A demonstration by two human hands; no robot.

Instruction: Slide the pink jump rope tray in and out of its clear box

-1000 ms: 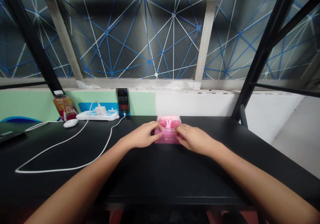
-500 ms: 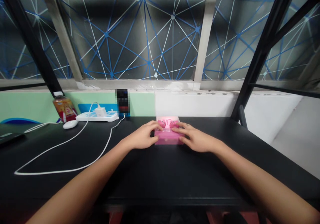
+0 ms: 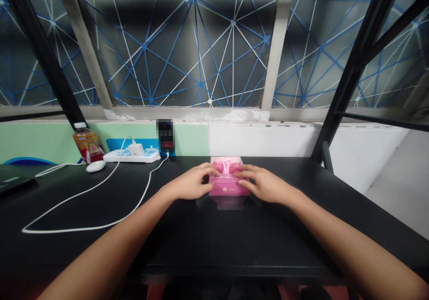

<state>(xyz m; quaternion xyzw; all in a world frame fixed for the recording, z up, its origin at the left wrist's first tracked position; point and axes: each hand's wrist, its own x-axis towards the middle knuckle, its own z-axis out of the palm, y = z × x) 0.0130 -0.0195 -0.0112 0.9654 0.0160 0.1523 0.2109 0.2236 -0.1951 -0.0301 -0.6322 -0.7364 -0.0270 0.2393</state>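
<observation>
A small pink box (image 3: pixel 229 187) lies on the black table, with pink shapes showing at its far end and small pale print across its middle. Clear plastic flaps (image 3: pixel 230 203) stick out from its near end over the tabletop. My left hand (image 3: pixel 191 183) grips the left side, fingertips on the upper face and thumb at the near left edge. On the opposite side my right hand (image 3: pixel 264 183) does likewise, its fingers over the right edge and thumb close to the near right corner. What is inside the box cannot be made out clearly.
To the left stand a bottle (image 3: pixel 87 143), a white mouse (image 3: pixel 96 166) and a white power strip (image 3: pixel 132 156) with a plugged charger. A white cable (image 3: pixel 72 231) loops over the table (image 3: pixel 214 242). Behind, a blurred-out phone-like device (image 3: pixel 166 135) leans on the wall. Black frame posts (image 3: pixel 342 85) rise at the sides.
The box's near end has opened: clear flaps now spread out toward me, and its pink near face with a white mark shows more fully. Both hands stay at its sides.
</observation>
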